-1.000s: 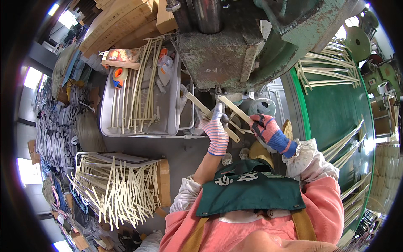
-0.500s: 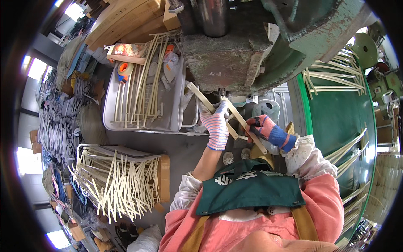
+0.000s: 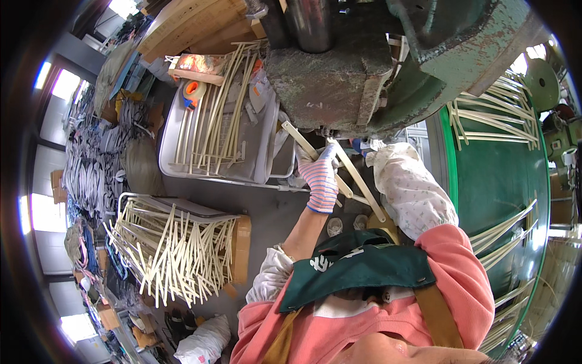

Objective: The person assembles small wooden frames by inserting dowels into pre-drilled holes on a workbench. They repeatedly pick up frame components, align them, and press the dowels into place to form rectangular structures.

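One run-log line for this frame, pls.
left hand: holding pale slats | right sleeve: extends toward machine head, grip hidden | green surface at right: more slats

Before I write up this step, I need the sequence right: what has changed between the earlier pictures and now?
The right hand has let go of the right-hand pale strip and moved forward, toward the machine; it is now mostly hidden beyond its sleeve. The left hand still holds the other pale strip. The tray of strips looks unchanged.
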A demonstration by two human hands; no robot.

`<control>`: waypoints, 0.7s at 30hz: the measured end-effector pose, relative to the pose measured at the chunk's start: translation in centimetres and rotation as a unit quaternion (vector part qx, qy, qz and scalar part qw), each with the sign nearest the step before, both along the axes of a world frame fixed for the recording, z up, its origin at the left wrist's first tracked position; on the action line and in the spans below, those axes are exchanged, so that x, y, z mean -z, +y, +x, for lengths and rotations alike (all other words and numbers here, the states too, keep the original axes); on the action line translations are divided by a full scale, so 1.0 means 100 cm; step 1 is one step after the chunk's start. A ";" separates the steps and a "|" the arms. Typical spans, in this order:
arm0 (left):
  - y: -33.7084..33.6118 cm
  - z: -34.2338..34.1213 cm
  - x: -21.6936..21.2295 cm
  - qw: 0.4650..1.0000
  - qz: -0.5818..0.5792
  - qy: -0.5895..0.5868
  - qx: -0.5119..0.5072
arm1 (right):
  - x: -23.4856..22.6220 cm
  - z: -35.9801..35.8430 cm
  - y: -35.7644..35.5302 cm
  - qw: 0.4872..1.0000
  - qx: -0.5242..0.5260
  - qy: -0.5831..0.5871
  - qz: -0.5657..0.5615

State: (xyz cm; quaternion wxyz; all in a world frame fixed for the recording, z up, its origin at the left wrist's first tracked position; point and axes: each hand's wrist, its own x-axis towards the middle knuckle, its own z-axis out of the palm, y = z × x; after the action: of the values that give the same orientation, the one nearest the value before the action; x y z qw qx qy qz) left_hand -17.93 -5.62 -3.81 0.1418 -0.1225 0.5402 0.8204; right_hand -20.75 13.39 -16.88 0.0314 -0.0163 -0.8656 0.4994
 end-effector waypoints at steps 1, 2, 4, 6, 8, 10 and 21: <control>0.000 0.000 0.000 1.000 -0.004 0.000 -0.010 | 0.000 -0.001 0.000 1.000 -0.006 0.003 -0.011; 0.001 0.000 0.000 1.000 -0.006 -0.012 -0.025 | -0.001 -0.002 0.000 1.000 -0.010 0.005 -0.021; 0.001 0.000 0.001 0.999 0.007 -0.024 -0.026 | 0.000 -0.003 0.000 0.999 -0.017 0.008 -0.035; 0.001 0.000 0.003 1.000 0.000 -0.008 -0.013 | 0.001 -0.003 0.000 0.999 -0.020 0.013 -0.041; 0.001 0.000 0.008 1.000 -0.001 0.019 -0.012 | 0.003 -0.002 -0.001 0.999 -0.025 0.017 -0.043; 0.001 0.000 0.014 0.999 -0.030 -0.021 -0.013 | 0.003 0.001 -0.002 0.998 -0.024 0.024 -0.047; -0.059 0.023 0.011 0.975 -0.146 0.025 0.165 | 0.032 -0.003 0.007 0.993 -0.058 0.052 -0.084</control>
State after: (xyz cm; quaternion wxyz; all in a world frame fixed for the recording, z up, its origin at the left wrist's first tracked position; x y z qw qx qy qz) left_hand -15.60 -11.53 -4.89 0.2419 -0.0308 0.6705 0.7007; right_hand -21.04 14.07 -20.09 0.0453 0.0573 -0.8174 0.5715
